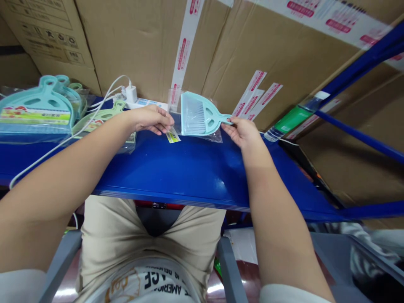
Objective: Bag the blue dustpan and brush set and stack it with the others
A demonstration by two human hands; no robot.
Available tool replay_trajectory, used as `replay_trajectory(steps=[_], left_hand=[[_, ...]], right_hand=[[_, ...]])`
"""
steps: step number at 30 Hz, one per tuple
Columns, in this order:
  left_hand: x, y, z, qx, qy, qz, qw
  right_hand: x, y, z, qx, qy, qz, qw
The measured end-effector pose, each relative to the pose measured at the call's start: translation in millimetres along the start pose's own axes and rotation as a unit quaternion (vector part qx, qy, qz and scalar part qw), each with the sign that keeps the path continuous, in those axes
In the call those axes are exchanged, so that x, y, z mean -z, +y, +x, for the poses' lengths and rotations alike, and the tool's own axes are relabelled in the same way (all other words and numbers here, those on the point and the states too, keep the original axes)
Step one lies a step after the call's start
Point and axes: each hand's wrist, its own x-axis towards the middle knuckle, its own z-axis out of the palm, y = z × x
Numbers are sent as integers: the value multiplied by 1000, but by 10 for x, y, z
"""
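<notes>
We are sitting at a blue tabletop (195, 176) and holding a pale blue dustpan (197, 114) just above its far edge, in the upper middle of the frame. The pan is lying nearly flat, with a small brush tucked inside it. A clear bag (217, 136) is lying around and under it.

Our left hand (151, 120) is coming in from the left. Its grip is closing down, fingers curled and pressed together, on the left edge of the clear bag beside the wide mouth of the pan. A small yellow label (172, 136) is showing just below those fingertips.

Our right hand (241, 131) is meeting the pan from the right, and its grip is pinching narrowly on the tip of the handle.

At the upper left, a stack of packaged dustpan sets (38, 105) is resting on the same tabletop, well apart from our hands. A white charger (131, 93) is sitting plugged in behind our left hand, its cable (63, 141) trailing toward the left edge of the frame. Taped cardboard boxes (151, 38) are filling the top of the frame.
</notes>
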Motion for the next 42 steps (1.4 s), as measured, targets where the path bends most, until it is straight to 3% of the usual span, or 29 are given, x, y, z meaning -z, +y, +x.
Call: replay_trajectory(steps=[3, 5, 9, 12, 16, 24, 42], left_hand=[[29, 16, -11, 0, 13, 21, 1000], [26, 13, -8, -14, 56, 40, 998], [-5, -49, 31, -83, 138, 215, 963], [-51, -123, 63, -119, 110, 355, 921], [-142, -202, 85, -109, 48, 434, 893], [-231, -220, 84, -69, 51, 451, 888], [-107, -220, 147, -104, 35, 432, 895]], right_hand=[[5, -40, -34, -7, 25, -6, 1000], [21, -56, -34, -6, 48, -18, 999], [70, -69, -15, -16, 74, -51, 996], [101, -73, -6, -31, 82, -72, 994], [143, -65, 30, -32, 92, -79, 992], [197, -21, 134, -8, 87, -115, 990], [170, -24, 20, -38, 79, -149, 985]])
